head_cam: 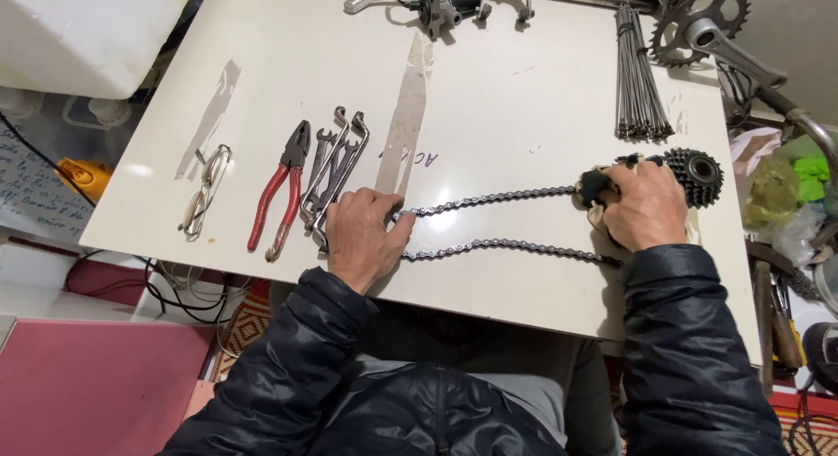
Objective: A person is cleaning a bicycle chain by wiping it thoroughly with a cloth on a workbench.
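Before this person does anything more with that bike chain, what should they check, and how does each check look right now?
1. Chain lies flat on the table in two runs: ok.
2. Left hand pins the chain's near end: ok.
3. Right hand grips a black-handled tool at the far end: ok.
4. Sprocket cluster sits beside the right hand: ok.
5. Pliers and spanners within reach: ok.
6. Chain joined or broken under the hands: cannot tell.

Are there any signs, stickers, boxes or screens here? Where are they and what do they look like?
Handwritten marks: faint purple letters on the white table, above the left hand.
Handwritten sheet: far left edge, pale paper with dark writing.
Plastic bags: right edge, beyond the right hand, yellowish and green.
No screens.
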